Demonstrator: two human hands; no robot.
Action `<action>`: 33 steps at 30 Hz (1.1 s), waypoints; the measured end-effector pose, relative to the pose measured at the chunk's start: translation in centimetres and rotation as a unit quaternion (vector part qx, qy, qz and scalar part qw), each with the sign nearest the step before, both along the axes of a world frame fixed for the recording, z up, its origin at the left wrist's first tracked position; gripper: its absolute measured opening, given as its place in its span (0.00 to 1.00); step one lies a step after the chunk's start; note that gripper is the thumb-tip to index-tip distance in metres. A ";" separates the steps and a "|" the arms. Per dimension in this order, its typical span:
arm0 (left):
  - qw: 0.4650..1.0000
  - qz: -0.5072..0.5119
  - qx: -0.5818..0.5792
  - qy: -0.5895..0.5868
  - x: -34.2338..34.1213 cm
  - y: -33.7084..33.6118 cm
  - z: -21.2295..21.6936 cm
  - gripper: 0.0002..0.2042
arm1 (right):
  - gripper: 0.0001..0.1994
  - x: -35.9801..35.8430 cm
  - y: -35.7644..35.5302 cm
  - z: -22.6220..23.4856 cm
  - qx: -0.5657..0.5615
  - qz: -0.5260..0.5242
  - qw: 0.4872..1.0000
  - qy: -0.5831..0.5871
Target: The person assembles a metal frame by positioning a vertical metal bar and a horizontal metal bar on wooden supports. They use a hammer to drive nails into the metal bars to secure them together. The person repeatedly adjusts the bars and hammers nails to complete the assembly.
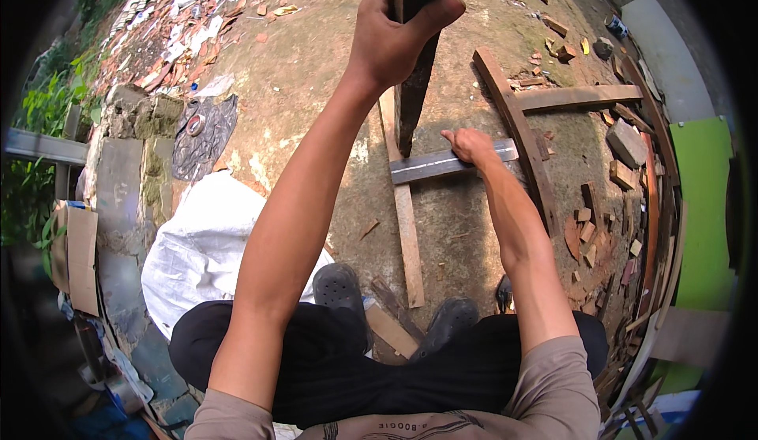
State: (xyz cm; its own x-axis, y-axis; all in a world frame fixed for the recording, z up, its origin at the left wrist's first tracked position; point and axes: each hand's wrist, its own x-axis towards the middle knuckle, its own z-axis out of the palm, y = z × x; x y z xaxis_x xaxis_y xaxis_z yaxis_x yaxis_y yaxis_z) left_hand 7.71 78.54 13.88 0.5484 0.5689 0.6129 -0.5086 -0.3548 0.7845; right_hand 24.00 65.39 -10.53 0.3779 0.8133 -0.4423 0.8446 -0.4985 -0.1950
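Observation:
My left hand (387, 37) is raised at the top middle, closed around a dark wooden beam (420, 61) that stands tilted; its lower end comes down at the left part of a flat grey bar. A pale line runs along this grey bar (430, 168), which lies crosswise over a thin wooden strip (408, 239) on the ground. Over the bar's right half, my right hand (471, 146) is closed on its far edge, thumb side toward the left. Whether the beam's end touches the bar, I cannot tell.
To the right lies a wooden frame (517, 124) of joined beams, with brick and wood scraps (588, 231) beyond. A white sack (201, 243) rests near my left knee. Farther left are a low wall (118, 179) and black plastic holding a tape roll (195, 125). Rubble covers the far left.

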 end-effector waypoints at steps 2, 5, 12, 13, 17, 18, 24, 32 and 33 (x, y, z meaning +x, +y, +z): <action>1.000 0.004 -0.008 0.006 0.0 -0.2 0.1 0.20 | 0.35 -0.1 -0.2 -0.4 0.013 -0.013 1.000 -0.001; 0.999 -0.013 -0.038 0.009 -0.1 -0.9 0.5 0.19 | 0.36 -0.5 -1.2 -1.4 0.049 -0.038 0.998 0.001; 0.999 0.009 -0.033 0.021 -0.3 -0.7 0.1 0.17 | 0.35 -0.6 -1.4 -1.8 0.090 -0.046 0.995 0.009; 0.999 0.013 -0.037 0.028 -0.5 -0.5 -0.1 0.18 | 0.35 -0.7 -1.3 -1.7 0.092 -0.047 0.995 0.010; 0.999 0.036 0.006 -0.007 -0.6 -0.1 -0.5 0.20 | 0.35 -0.6 -1.3 -2.1 0.097 -0.056 0.994 -0.001; 0.999 0.033 0.006 -0.009 -0.7 0.0 -0.5 0.20 | 0.34 -0.6 -1.4 -2.0 0.097 -0.058 0.994 -0.003; 0.997 0.055 0.040 0.018 -1.1 0.2 -0.5 0.25 | 0.34 -0.6 -1.0 -2.0 0.067 -0.061 0.996 0.000; 0.997 0.057 0.035 0.033 -1.4 -0.2 -0.2 0.26 | 0.35 -2.0 -1.2 -1.3 -0.012 0.045 0.996 0.075; 0.997 0.061 0.039 0.036 -1.5 -0.1 -0.2 0.26 | 0.36 -2.6 -1.2 -1.0 -0.018 0.053 0.996 0.076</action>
